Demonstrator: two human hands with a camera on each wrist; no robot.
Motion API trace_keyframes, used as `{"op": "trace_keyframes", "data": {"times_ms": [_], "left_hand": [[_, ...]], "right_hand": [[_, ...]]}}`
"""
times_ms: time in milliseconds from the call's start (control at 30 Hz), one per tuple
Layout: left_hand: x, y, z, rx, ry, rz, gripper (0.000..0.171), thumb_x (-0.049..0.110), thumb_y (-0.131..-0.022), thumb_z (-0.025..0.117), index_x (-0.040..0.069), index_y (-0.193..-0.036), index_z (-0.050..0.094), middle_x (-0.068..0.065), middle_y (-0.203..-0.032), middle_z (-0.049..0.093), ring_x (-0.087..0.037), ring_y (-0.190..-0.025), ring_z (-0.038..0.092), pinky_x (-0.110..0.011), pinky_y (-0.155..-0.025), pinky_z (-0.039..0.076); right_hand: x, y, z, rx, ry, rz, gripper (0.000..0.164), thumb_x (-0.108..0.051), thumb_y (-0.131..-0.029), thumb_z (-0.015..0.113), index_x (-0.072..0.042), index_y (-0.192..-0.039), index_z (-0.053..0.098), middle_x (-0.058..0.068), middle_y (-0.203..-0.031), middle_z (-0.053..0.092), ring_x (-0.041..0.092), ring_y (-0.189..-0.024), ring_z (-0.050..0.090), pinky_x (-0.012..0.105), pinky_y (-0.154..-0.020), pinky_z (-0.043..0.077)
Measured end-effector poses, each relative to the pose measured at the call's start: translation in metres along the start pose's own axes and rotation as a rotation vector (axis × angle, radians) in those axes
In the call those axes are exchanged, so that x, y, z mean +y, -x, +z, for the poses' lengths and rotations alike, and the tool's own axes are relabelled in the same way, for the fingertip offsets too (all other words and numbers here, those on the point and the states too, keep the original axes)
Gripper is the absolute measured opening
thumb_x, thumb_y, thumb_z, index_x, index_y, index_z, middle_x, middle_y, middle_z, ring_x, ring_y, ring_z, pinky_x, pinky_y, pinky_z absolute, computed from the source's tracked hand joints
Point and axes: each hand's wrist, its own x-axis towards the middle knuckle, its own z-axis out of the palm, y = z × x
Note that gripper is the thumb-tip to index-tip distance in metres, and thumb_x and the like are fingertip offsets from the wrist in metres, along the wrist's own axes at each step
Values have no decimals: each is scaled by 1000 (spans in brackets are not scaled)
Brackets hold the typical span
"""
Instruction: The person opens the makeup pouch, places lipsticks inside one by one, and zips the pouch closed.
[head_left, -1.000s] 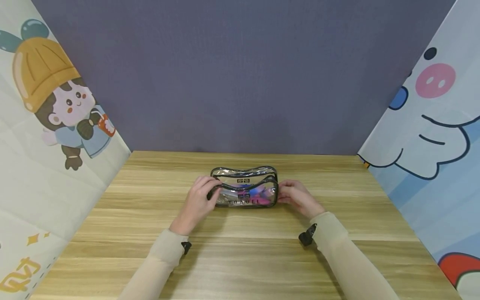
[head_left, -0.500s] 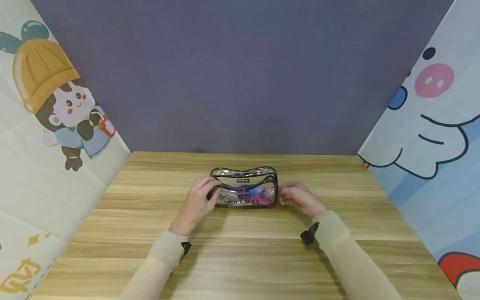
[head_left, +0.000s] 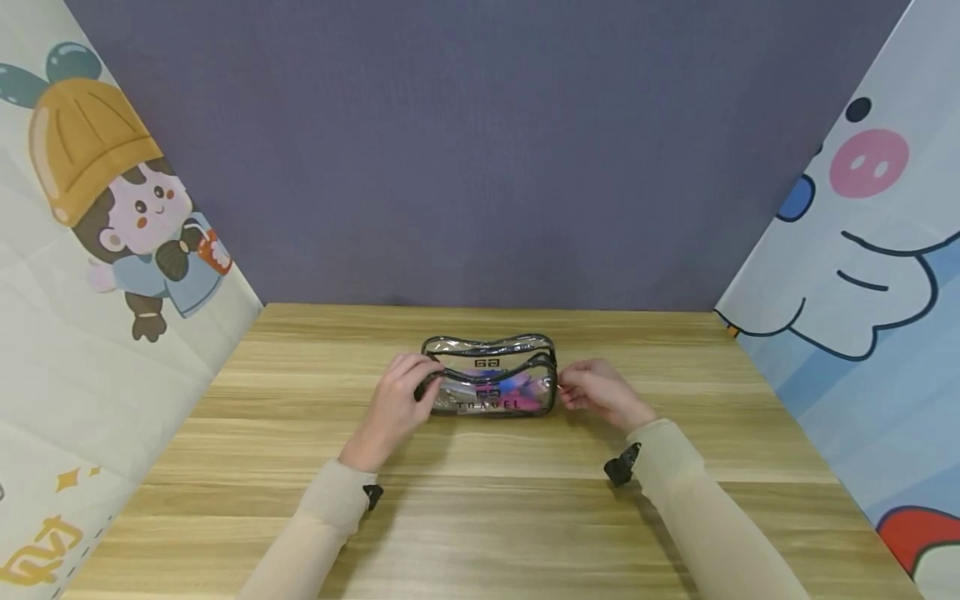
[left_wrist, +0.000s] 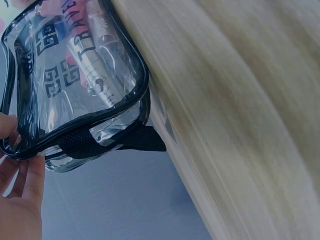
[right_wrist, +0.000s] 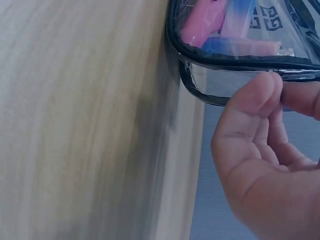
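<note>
A clear toiletry bag [head_left: 463, 396] with black piping and printed lettering stands upright near the table's back edge. Through its plastic show several items: a silver tube [left_wrist: 95, 75], a pink object [right_wrist: 202, 22] and blue-and-pink ones. My left hand [head_left: 396, 398] grips the bag's upper left corner, thumb in front and fingers behind. At the other end, my right hand [head_left: 602, 395] has thumb and index finger pinched together right at the bag's side edge. The fingertips hide what lies between them, and I cannot tell which part of the bag it is.
The bag and both hands are over a wooden table [head_left: 480, 517]. A grey-purple panel [head_left: 480, 167] rises behind it, with cartoon-printed sheets [head_left: 45, 333] on both sides. A black strap loop [left_wrist: 142, 139] sticks out from the bag's left end.
My right hand has shifted slightly to the right, from against the bag's end to just outside it. My left hand and the bag stay in nearly the same place.
</note>
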Motion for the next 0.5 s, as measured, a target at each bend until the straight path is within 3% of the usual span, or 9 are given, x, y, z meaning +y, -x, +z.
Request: {"op": "trace_keyframes", "data": {"times_ms": [500], "left_hand": [[-4, 2, 3, 13, -6, 10, 25, -5, -80, 80, -5, -103, 72, -13, -102, 70, -28, -95, 63, -38, -84, 58]], "right_hand": [[-8, 0, -2, 24, 34, -6, 11, -1, -93, 55, 8, -93, 62, 10, -79, 62, 14, -65, 58, 23, -60, 56]]}}
